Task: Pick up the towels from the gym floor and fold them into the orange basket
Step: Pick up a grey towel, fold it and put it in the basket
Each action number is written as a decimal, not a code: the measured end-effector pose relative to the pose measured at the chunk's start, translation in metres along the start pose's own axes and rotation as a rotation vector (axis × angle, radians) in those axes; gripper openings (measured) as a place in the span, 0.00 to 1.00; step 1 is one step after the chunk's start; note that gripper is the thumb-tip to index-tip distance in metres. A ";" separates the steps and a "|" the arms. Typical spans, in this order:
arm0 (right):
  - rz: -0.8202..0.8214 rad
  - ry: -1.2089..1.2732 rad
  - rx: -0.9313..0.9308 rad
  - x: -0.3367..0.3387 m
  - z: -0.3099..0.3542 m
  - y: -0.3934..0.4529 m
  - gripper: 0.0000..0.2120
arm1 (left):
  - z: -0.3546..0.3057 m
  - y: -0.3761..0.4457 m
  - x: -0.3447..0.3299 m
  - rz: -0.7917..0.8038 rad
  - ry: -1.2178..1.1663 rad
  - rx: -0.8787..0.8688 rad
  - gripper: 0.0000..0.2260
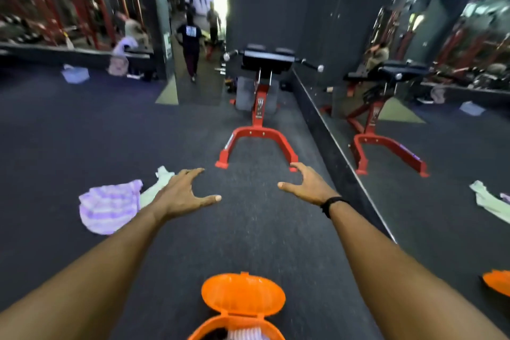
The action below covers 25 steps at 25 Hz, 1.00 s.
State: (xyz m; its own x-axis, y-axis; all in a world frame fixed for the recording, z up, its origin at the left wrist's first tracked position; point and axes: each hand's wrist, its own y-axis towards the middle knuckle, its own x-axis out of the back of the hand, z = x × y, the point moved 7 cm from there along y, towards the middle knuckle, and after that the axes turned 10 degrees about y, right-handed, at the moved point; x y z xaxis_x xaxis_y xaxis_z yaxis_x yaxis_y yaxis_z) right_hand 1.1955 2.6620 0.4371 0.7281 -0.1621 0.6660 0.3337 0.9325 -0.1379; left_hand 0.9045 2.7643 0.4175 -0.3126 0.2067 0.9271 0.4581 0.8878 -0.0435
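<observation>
- Both arms stretched forward over the dark floor (82,130), nothing held in either.
- Left hand (182,193) spread wide, fingers straight, hovering just right of the two nearest towels.
- Right hand (306,183) also empty, fingers loosely curved and apart, thumb out; black band (332,205) at that wrist.
- Purple towel (109,205) crumpled on the floor left of the left forearm, unfolded.
- Pale green towel (153,189) just beside it, partly hidden under the left wrist; touching the purple one or not, impossible to tell.
- Orange basket (237,330) at the bottom edge, lid (242,294) flipped open away from the wearer; something pale and striped inside, probably towel already put in, though too cropped to be sure.
- More pale cloth (76,74) far off near the left wall, blurred; likely another towel awaiting collection.
- Red bench frame (258,141) ahead, mirror (414,119) along the right wall repeating towels and basket.
- Judged partway done at most: at least two towels left on the floor, neither grasped yet.
- Next likely the purple or green towel, nearest the left hand.
</observation>
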 end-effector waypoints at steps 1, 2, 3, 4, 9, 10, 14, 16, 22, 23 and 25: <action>-0.007 -0.003 0.025 0.020 0.032 -0.011 0.37 | -0.009 -0.007 0.038 -0.013 -0.018 -0.015 0.53; -0.016 -0.009 0.042 0.037 0.058 -0.023 0.36 | -0.017 -0.018 0.071 -0.021 -0.034 -0.023 0.52; -0.029 -0.013 0.068 0.053 0.083 -0.035 0.35 | -0.024 -0.027 0.101 -0.037 -0.056 -0.030 0.51; -0.042 -0.014 0.088 0.069 0.104 -0.046 0.34 | -0.030 -0.038 0.129 -0.048 -0.068 -0.027 0.50; -0.066 -0.031 0.130 0.118 0.161 -0.099 0.39 | -0.062 -0.090 0.213 -0.077 -0.059 -0.062 0.55; -0.076 -0.030 0.146 0.127 0.167 -0.113 0.39 | -0.070 -0.104 0.223 -0.079 -0.058 -0.072 0.57; -0.109 -0.020 0.186 0.167 0.173 -0.173 0.40 | -0.110 -0.158 0.249 -0.144 -0.089 -0.107 0.46; -0.120 -0.058 0.185 0.184 0.165 -0.204 0.41 | -0.129 -0.185 0.254 -0.184 -0.098 -0.117 0.40; -0.108 -0.104 0.168 0.210 0.135 -0.293 0.41 | -0.165 -0.268 0.230 -0.188 -0.144 -0.097 0.39; -0.108 -0.108 0.169 0.213 0.133 -0.306 0.41 | -0.168 -0.280 0.226 -0.185 -0.139 -0.093 0.40; -0.106 -0.120 0.183 0.213 0.134 -0.326 0.41 | -0.169 -0.300 0.226 -0.183 -0.140 -0.087 0.41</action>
State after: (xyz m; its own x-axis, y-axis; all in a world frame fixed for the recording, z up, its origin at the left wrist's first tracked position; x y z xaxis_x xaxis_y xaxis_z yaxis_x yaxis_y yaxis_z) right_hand 1.1613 2.3673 0.7224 0.6151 -0.2328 0.7533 0.2823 0.9571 0.0653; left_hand 0.8371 2.4752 0.7025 -0.5069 0.1059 0.8555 0.4510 0.8784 0.1585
